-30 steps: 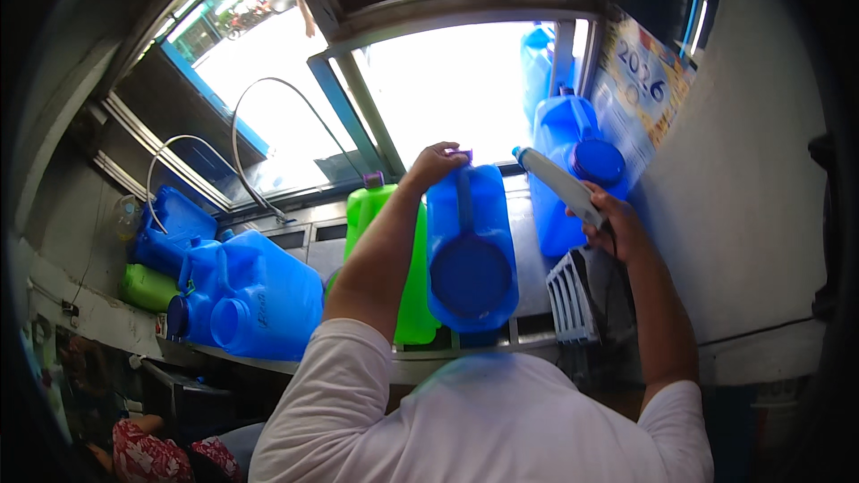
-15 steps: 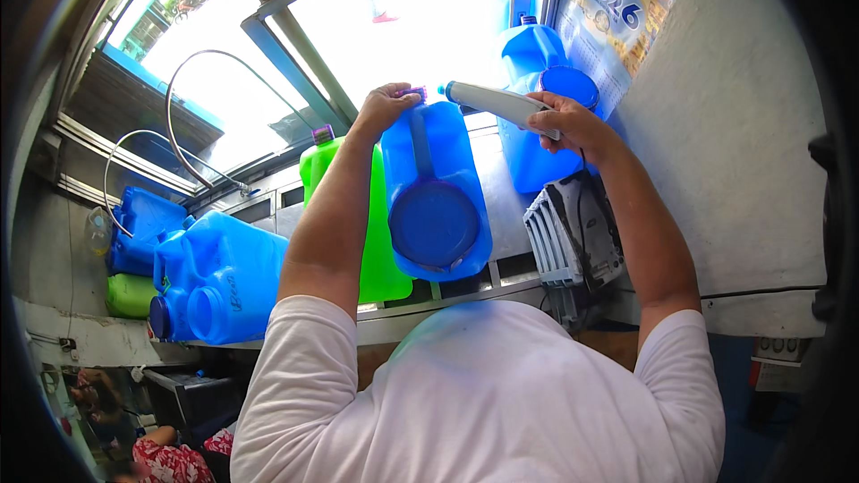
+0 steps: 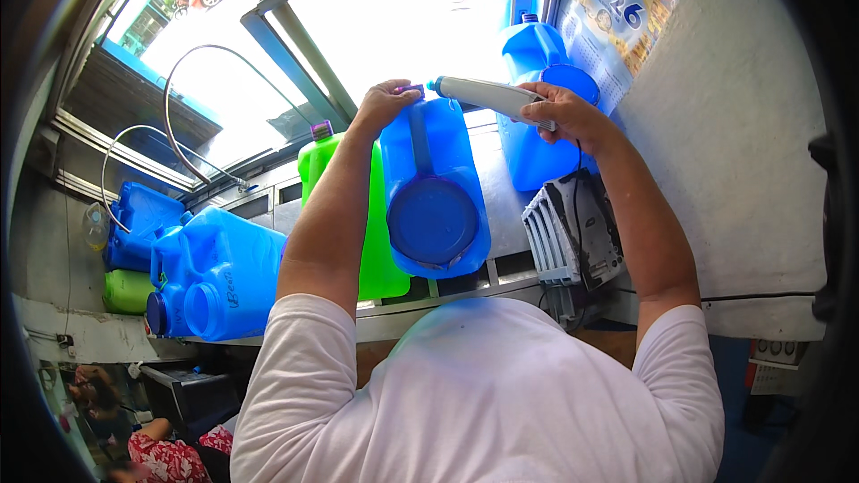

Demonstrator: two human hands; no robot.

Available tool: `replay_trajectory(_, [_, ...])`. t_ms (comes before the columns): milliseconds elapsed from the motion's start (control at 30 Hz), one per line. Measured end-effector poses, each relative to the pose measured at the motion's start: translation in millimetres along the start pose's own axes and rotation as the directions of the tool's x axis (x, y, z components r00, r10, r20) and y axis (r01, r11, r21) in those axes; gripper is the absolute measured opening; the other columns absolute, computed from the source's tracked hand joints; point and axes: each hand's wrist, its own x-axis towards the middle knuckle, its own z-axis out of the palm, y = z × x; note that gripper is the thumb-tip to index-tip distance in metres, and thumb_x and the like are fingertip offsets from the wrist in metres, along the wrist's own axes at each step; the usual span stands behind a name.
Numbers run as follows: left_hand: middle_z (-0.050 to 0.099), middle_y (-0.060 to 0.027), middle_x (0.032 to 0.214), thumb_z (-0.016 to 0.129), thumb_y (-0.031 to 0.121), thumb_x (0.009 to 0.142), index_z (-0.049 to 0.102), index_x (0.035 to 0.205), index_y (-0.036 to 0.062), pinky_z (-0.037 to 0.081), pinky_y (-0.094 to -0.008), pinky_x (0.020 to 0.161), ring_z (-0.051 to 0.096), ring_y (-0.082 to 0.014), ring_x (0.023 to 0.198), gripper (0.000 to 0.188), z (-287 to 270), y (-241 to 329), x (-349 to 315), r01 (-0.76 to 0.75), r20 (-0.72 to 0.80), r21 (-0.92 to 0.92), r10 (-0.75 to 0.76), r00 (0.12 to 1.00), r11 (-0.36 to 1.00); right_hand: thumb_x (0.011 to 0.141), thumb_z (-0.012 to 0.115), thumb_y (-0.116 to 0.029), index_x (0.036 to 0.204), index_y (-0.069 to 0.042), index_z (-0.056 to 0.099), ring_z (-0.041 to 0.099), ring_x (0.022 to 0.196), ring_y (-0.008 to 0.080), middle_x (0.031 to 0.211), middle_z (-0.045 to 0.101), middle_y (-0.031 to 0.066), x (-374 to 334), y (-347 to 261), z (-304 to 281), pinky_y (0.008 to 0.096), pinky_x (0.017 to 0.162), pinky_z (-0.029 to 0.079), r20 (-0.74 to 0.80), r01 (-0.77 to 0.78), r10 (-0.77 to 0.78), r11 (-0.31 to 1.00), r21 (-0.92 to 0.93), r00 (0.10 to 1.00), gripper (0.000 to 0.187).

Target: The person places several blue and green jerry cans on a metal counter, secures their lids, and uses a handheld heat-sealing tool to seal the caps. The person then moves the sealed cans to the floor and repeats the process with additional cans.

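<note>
L hand (image 3: 385,110) above metal ctr (image 3: 508,225), nr window (image 3: 403,31).

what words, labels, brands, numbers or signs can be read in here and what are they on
Wall calendar: large digits, legible but not copied here; its finer print is too small to read.
Light-blue jug at left: dark handwriting, not copied here.
Sheet at lower right: print too small to read.

Wall calendar (image 3: 617,13): large dark year numerals, up and right of the right fingers (image 3: 544,91)
Light-blue jug (image 3: 243,259): dark handwriting, lower left of the left fingers (image 3: 392,88)
</note>
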Motion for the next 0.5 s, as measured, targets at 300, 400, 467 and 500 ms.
replay_trajectory(300, [0.067,-0.0169,0.117,0.066,0.017,0.091,0.053,0.134,-0.0031,0.051,-0.0291,0.090,0.065,-0.0193,0.103,0.050,0.7,10.5,-5.4,0.032,0.037,0.002,-0.032,0.999,0.999,0.081,0.073,-0.029,0.137,-0.002,0.048,0.056,0.070,0.0073,0.103,0.064,0.0073,-4.0,4.1,-4.5,0.0209,0.053,0.048,0.029,0.016,-0.016,1.000,-0.017,0.999,0.067])
replay_trajectory(400, [0.067,-0.0163,0.117,0.060,0.013,0.091,0.051,0.137,-0.0014,0.050,-0.0289,0.090,0.063,-0.0183,0.104,0.048,-6.0,3.2,-0.7,-0.003,0.053,0.052,0.001,0.999,0.999,0.079,0.074,-0.031,0.137,-0.002,0.049,0.056,0.070,0.0075,0.102,0.064,0.0071,-6.5,1.7,-2.7,0.0211,0.053,0.048,0.025,0.015,-0.014,1.000,-0.019,1.000,0.069])
replay_trajectory(467, [0.067,-0.0152,0.117,0.058,0.012,0.091,0.051,0.137,0.0000,0.049,-0.0293,0.091,0.062,-0.0179,0.106,0.048,-8.6,-9.1,6.7,-0.043,0.048,0.036,0.042,0.998,0.998,0.079,0.075,-0.031,0.137,-0.002,0.049,0.056,0.070,0.0078,0.102,0.063,0.0070,-6.3,0.7,-0.9,0.0211,0.053,0.048,0.019,0.015,-0.015,1.000,-0.020,1.000,0.070])
replay_trajectory(500, [0.067,-0.0146,0.117,0.058,0.012,0.092,0.051,0.138,0.0006,0.049,-0.0294,0.091,0.062,-0.0177,0.107,0.048,-10.3,-14.1,9.1,-0.063,0.044,0.029,0.062,0.997,0.998,0.078,0.075,-0.031,0.136,-0.002,0.049,0.056,0.070,0.0079,0.101,0.063,0.0070,-5.7,0.1,0.4,0.0212,0.053,0.048,0.027,0.020,-0.019,1.000,-0.023,0.999,0.070])
